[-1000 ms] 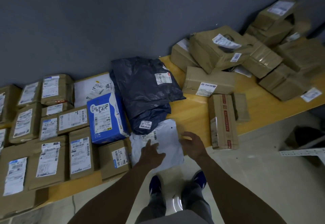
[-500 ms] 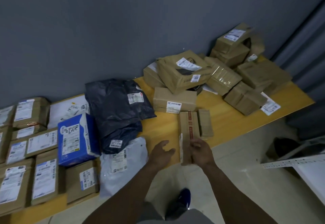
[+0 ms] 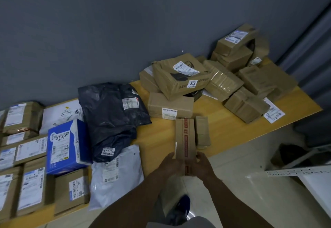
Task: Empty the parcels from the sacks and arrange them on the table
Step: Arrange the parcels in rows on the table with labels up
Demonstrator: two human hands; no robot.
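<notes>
Clasping the long brown red-taped cardboard box (image 3: 185,138) at 6 o'clock on the yellow wooden desk (image 3: 161,134), left grip (image 3: 171,163) and right grip (image 3: 202,165) curl round its near end; labelled parcel rows (image 3: 30,156) lie arranged at 9 o'clock, while the jumbled carton heap (image 3: 223,82) at 2 o'clock probably awaits arranging.

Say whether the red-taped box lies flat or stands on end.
Flat: the red-taped box lies tape-up on the table; left hand and right hand grip its near end.
</notes>
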